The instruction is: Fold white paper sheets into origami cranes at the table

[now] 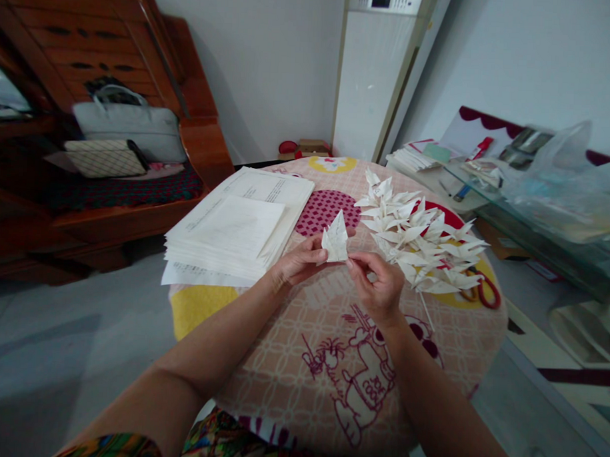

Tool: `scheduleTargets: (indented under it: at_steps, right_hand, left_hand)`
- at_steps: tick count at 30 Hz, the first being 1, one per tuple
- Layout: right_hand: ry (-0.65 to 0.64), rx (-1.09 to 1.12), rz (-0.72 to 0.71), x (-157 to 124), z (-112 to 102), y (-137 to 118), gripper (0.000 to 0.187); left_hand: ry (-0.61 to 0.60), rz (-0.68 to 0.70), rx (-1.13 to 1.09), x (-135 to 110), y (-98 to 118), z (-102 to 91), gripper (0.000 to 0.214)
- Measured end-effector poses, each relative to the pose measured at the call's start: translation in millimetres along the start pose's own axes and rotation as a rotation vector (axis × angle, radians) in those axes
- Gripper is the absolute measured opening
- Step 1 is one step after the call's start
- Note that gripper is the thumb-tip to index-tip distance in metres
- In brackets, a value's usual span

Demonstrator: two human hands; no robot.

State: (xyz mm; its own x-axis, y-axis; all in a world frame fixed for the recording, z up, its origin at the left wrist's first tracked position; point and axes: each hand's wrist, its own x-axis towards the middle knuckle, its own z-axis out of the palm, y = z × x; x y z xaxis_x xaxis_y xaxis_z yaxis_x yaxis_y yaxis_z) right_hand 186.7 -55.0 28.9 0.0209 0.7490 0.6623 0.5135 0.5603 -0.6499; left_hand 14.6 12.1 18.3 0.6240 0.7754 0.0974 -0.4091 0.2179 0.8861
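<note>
Between my two hands, above the middle of the round table, is a small piece of folded white paper [335,240] with a pointed top. My left hand [304,258] grips its left side, thumb in front and fingers behind. At its lower right corner, my right hand [376,281] pinches the paper between thumb and forefinger. To the right lies a heap of folded paper cranes [417,236]. Left of my hands rests a thick stack of printed paper sheets [225,232], with smaller white sheets [245,223] on top.
A patterned cloth covers the round table [289,381]. Red-handled scissors [487,291] lie at its right edge, partly under the cranes. A glass-topped stand [540,210] with plastic bags is on the right. A wooden bench [187,151] holding bags stands at left.
</note>
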Motion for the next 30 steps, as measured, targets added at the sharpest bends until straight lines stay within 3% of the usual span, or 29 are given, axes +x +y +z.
scheduleTargets:
  at_steps: [3,6,11,15,21,30]
  right_hand:
    - [0.031,0.115,0.089,1.5,1.9,1.6,0.013]
    - [0.027,0.341,0.341,4.8,2.0,5.4,0.023]
    - [-0.146,0.655,0.63,10.5,-0.1,10.4,0.033]
    - [-0.188,0.725,0.686,11.0,1.9,8.6,0.028]
    - [-0.182,0.711,0.737,10.8,1.8,7.8,0.025]
    - [-0.23,0.845,0.826,12.2,0.6,10.3,0.024]
  left_hand:
    - [0.028,-0.01,-0.024,-0.3,0.5,-0.5,0.078]
    - [-0.003,-0.021,-0.048,0.3,-0.8,-4.3,0.073]
    - [-0.092,-0.037,-0.044,1.9,-3.4,-7.5,0.069]
    - [-0.107,0.0,-0.006,3.0,-4.5,-6.3,0.06]
    - [-0.171,-0.069,0.042,3.6,-4.1,-2.8,0.075]
    - [-0.158,-0.131,-0.015,2.7,-6.0,-0.8,0.077]
